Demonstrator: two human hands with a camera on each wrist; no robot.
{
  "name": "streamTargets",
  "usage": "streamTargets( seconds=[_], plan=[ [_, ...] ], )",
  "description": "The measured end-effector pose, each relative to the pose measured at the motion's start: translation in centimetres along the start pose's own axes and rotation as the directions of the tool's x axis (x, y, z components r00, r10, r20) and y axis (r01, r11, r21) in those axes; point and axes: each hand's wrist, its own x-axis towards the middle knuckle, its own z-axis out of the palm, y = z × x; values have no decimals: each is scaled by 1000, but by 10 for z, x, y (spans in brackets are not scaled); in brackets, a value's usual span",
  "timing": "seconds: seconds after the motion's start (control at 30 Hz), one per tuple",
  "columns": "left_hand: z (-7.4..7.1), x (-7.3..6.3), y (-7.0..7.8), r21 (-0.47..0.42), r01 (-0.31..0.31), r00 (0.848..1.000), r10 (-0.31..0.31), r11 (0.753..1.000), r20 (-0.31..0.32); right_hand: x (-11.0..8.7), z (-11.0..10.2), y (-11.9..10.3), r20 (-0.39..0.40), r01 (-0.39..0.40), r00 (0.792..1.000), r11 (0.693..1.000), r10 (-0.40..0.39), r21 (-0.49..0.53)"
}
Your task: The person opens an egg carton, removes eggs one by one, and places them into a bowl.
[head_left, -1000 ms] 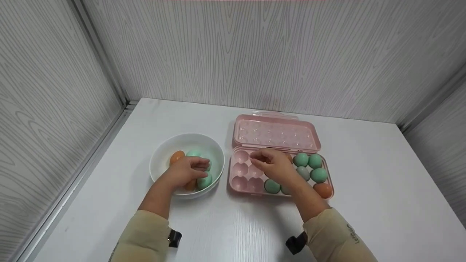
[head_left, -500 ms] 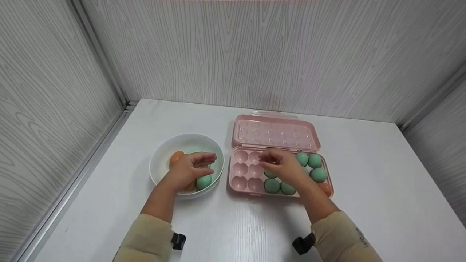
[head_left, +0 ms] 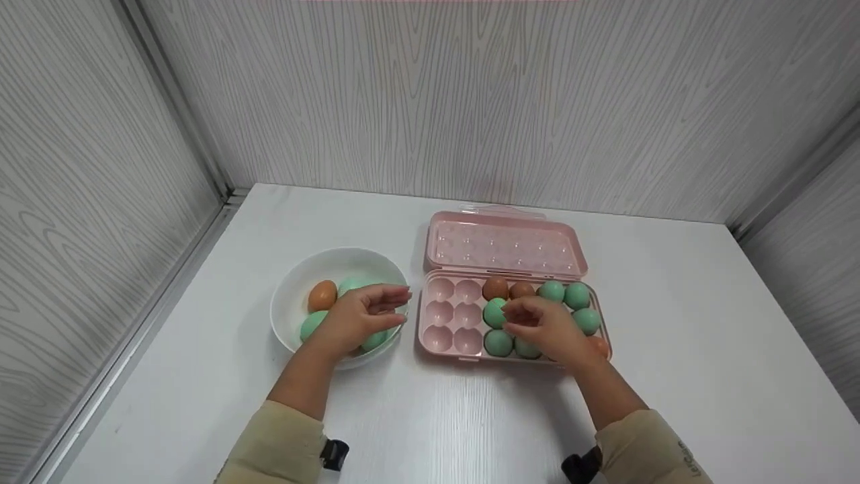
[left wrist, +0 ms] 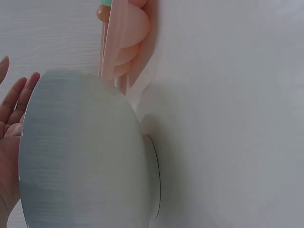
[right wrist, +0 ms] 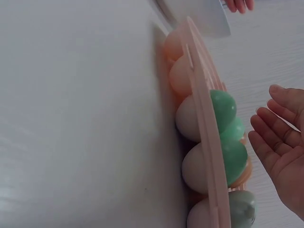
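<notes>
1. Right hand [head_left: 551,326] is further right now, over the pink egg carton [head_left: 453,302], thumb and fingertips apart.
2. Left hand [head_left: 355,319]: above white bowl [head_left: 289,296], same gap.
3. Green eggs [head_left: 498,343], brown eggs [head_left: 322,296] in both.

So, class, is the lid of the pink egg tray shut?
No, in the head view the lid lies folded open behind the tray.

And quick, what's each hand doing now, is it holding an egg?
Left hand: open, holding nothing, over the white bowl.
Right hand: open, holding nothing, over the pink egg carton.
</notes>
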Motion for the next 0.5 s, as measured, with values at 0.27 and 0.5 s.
streamTargets(
  seconds=[0.27,0.5],
  plan=[
    [9,5,-3,2,-29,998,29,1000,48,-4,4,18,36,46,998,994,-43,-100],
    [16,6,-3,-2,-47,997,47,999,58,-6,10,25,77,179,983,945,-164,-274]
  ],
)
